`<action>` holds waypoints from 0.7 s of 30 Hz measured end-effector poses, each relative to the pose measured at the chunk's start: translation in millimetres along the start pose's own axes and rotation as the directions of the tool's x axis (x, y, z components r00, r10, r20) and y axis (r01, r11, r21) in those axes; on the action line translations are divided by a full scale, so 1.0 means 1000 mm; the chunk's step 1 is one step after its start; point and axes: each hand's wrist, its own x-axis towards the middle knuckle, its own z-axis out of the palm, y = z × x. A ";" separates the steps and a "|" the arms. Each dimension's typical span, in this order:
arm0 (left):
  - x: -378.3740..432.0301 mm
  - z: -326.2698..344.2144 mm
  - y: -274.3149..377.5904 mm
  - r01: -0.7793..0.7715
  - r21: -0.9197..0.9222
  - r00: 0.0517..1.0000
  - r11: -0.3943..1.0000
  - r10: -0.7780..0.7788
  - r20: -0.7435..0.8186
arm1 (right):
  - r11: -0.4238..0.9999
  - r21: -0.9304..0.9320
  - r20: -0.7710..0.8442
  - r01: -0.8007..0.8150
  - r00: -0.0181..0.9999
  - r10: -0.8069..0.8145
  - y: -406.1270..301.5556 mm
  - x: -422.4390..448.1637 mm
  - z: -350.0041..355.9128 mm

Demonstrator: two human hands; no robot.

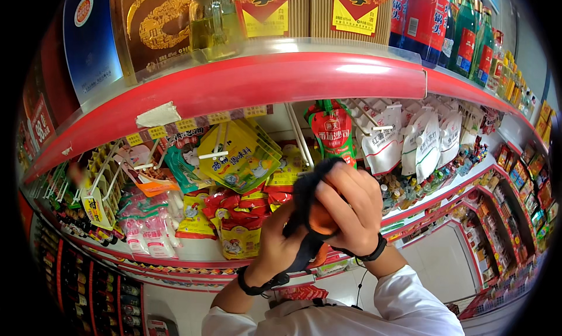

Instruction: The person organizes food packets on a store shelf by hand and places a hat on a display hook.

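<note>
Both my hands are raised close before the shelf, gripping a dark cloth item with an orange inside [324, 217]; what exactly it is cannot be told. My left hand [279, 243] holds its lower left side, and my right hand [353, 206] curls its fingers over its upper right side. Each wrist wears a black band. Just behind the cloth hangs a red and green pouch of tomato ketchup [330, 129]. To its left are a hanging yellow-green seasoning packet [237, 156] and yellow and red seasoning bags [240, 235] lying on the shelf.
A red shelf edge [272, 79] curves overhead, bearing a glass jar [217, 24], boxes and green bottles [466, 37]. Metal display hooks [300, 136] stick out below it. White pouches [381, 142] hang at right. Dark bottles [74, 287] fill racks at lower left.
</note>
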 end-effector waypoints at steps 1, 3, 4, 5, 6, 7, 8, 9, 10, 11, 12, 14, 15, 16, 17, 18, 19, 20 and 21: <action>0.002 0.001 -0.003 -0.024 -0.020 1.000 1.000 0.024 -0.005 | 1.000 -0.026 0.000 -0.011 1.000 0.011 0.001 0.004 0.005; 0.008 0.001 -0.009 -0.074 -0.052 0.997 0.996 0.073 -0.019 | 0.997 -0.074 0.028 -0.012 1.000 0.014 0.000 0.011 0.011; 0.008 0.000 -0.007 -0.065 -0.088 0.998 0.994 0.063 -0.023 | 0.996 -0.088 0.035 -0.022 0.999 0.025 -0.002 0.012 0.012; 0.008 -0.001 -0.007 -0.072 -0.088 0.997 0.994 0.071 -0.019 | 0.994 -0.101 0.042 -0.032 0.998 0.036 -0.005 0.012 0.012; 0.007 -0.002 -0.008 -0.076 -0.090 0.997 0.993 0.075 -0.015 | 0.993 -0.114 0.053 -0.043 0.997 0.050 -0.008 0.011 0.012; 0.005 -0.003 -0.007 -0.079 -0.091 0.997 0.993 0.078 -0.011 | 0.995 -0.083 0.046 -0.054 0.997 0.058 -0.007 0.009 0.013; 0.005 -0.005 -0.006 -0.051 -0.064 0.999 0.997 0.051 -0.004 | 0.997 -0.051 0.038 -0.065 0.997 0.067 -0.005 0.009 0.015; 0.008 -0.007 -0.004 -0.021 -0.044 1.000 0.999 0.021 0.005 | 0.997 -0.024 0.036 -0.077 0.996 0.078 -0.001 0.008 0.017; 0.009 -0.010 -0.001 0.009 -0.021 1.000 1.000 -0.009 0.014 | 0.993 0.037 0.050 -0.115 0.992 0.113 0.001 0.009 0.015; 0.007 -0.011 0.000 0.076 -0.049 0.997 0.996 -0.075 0.024 | 0.960 0.191 0.111 -0.202 0.977 0.184 0.006 0.005 0.008; 0.009 -0.011 0.004 0.034 -0.060 0.999 0.998 -0.032 0.041 | 0.937 0.277 0.048 -0.215 0.977 0.210 0.008 0.003 0.003; 0.014 -0.012 0.016 -0.048 -0.046 0.994 0.998 0.052 0.101 | 0.940 0.290 -0.049 -0.179 0.978 0.201 0.009 -0.003 -0.013; 0.017 -0.011 0.026 -0.089 -0.024 0.984 0.996 0.091 0.152 | 0.952 0.260 -0.074 -0.161 0.980 0.186 0.009 -0.006 -0.021; 0.018 -0.008 0.031 -0.131 -0.006 0.970 0.991 0.130 0.205 | 0.954 0.248 -0.065 -0.171 0.979 0.192 0.008 -0.007 -0.030; 0.018 -0.003 0.033 -0.044 -0.021 0.961 0.999 0.048 0.271 | 0.954 0.207 0.019 -0.218 0.976 0.218 0.009 -0.009 -0.047; 0.014 -0.003 0.032 0.049 -0.011 0.945 0.999 -0.043 0.323 | 0.931 0.308 -0.109 -0.194 0.965 0.237 0.010 -0.011 -0.037; 0.011 -0.002 0.031 0.140 0.001 0.918 0.990 -0.131 0.375 | 0.903 0.279 -0.101 -0.325 0.926 0.364 0.006 -0.017 -0.039; 0.008 -0.003 0.024 0.103 0.143 0.897 0.984 -0.154 0.415 | 0.873 0.295 -0.080 -0.389 0.900 0.428 0.006 -0.021 -0.041; 0.002 -0.002 0.017 0.148 0.146 0.873 0.978 -0.198 0.445 | 0.843 0.302 -0.054 -0.445 0.875 0.481 0.006 -0.021 -0.046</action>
